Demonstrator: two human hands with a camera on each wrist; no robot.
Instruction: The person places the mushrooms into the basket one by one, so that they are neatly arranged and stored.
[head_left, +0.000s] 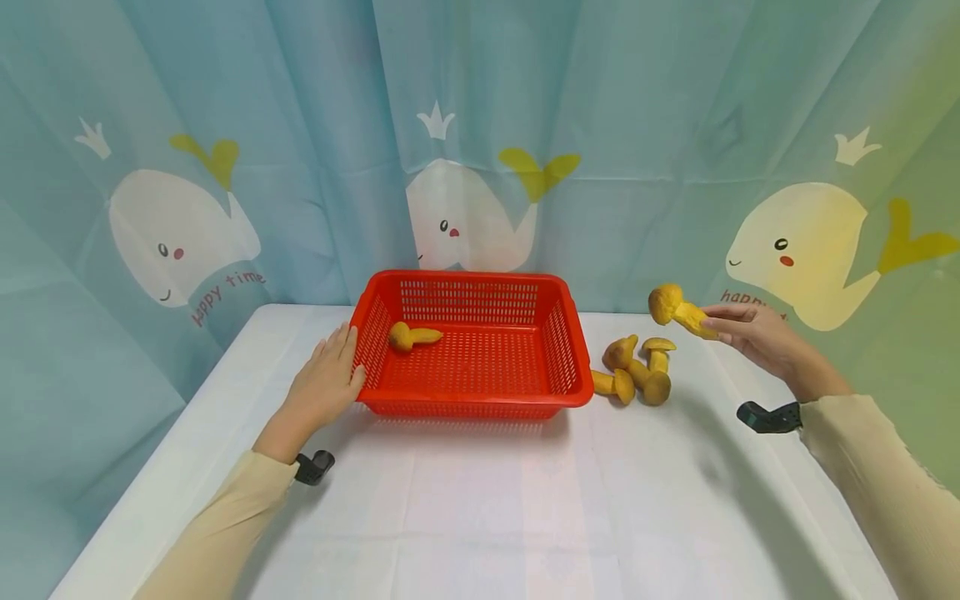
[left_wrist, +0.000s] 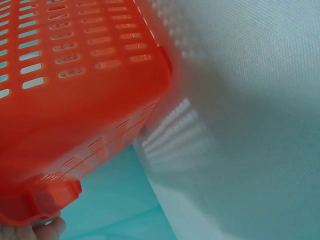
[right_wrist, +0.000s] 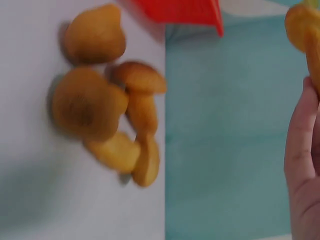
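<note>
Yellow mushroom (head_left: 681, 312) juts leftward from the right hand (head_left: 759, 335), stem (head_left: 694, 320) pinched.

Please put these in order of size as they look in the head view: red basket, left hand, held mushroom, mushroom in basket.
1. Red basket
2. Left hand
3. Held mushroom, though nearness may enlarge it
4. Mushroom in basket

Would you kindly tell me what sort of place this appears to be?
Possibly an indoor staged recording area: a whale-print curtain hangs behind a white table, which bears a red basket and loose mushrooms.
</note>
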